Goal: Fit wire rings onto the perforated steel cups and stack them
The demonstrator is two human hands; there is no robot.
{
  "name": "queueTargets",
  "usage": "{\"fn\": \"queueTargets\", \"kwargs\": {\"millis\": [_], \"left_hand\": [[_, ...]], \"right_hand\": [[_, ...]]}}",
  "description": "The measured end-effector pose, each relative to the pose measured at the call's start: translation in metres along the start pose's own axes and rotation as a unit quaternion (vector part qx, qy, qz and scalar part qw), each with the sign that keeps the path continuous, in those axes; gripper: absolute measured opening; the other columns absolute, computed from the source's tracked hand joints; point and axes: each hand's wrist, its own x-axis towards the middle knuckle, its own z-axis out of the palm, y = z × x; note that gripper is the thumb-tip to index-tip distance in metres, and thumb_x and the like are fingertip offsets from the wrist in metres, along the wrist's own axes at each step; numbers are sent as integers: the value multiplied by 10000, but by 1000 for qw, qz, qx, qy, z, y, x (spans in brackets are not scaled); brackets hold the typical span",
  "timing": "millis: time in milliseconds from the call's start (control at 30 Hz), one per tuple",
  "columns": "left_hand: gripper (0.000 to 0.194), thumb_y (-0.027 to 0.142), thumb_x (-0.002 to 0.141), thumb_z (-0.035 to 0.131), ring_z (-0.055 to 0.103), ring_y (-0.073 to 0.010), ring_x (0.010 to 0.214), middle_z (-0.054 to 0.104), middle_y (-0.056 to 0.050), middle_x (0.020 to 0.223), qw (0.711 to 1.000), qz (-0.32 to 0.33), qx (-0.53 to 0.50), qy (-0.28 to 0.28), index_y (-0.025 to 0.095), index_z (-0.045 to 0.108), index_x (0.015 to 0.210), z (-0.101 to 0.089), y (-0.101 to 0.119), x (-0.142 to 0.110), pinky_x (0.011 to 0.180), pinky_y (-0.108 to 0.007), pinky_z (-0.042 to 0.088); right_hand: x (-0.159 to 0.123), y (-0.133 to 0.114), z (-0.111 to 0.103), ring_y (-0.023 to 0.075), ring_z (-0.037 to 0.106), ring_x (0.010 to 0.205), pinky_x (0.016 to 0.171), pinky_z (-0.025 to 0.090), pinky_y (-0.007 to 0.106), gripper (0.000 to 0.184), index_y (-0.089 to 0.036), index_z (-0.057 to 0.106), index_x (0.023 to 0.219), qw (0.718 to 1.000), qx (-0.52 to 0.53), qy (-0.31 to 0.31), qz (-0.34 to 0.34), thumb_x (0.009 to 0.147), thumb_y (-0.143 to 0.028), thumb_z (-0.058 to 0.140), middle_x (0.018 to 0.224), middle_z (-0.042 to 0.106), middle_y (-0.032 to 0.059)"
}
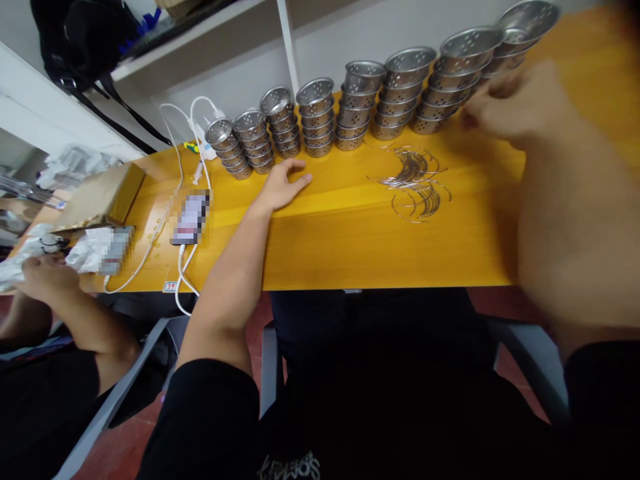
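Along the back of the wooden table (pixel 320 247) stands a row of stacked perforated metal cups (pixel 315 123). My left hand (pixel 284 187) rests on the table in front of the shorter stacks, fingers spread, holding nothing. At the far right, my right hand (pixel 520 107) is beside the last stack of cups (pixel 527 30). Its fingers are bent and blurred by motion, and I cannot make out whether they grip a cup. A loose pile of thin curved metal wires (pixel 417 180) lies on the table between my hands.
Left of my forearm lies a phone (pixel 191 218) with white cables. A cardboard box (pixel 103 197) stands farther left, near another person's hand (pixel 50 277) and white plastic bags. A shelf (pixel 200 37) with a black bag (pixel 90 40) is behind the table.
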Motion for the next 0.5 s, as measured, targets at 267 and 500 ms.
{"fn": "queueTargets", "kwargs": {"millis": [267,500], "left_hand": [[401,323,993,838,780,-297,1457,829,-156,1518,1000,8,-6,0,161,779,1355,1,-1,0,1391,-502,566],[471,349,989,823,784,-316,1453,823,-189,1521,1000,11,-4,-3,116,768,1395,4,-1,0,1386,-509,568]], "right_hand": [[1,-7,28,192,754,921,1093,651,475,275,-154,874,1125,998,15,-52,-37,1007,21,697,1135,850,132],[-12,-24,38,184,773,910,1053,664,426,234,-174,875,1065,990,50,-96,-94,1055,-41,683,1047,861,85]]}}
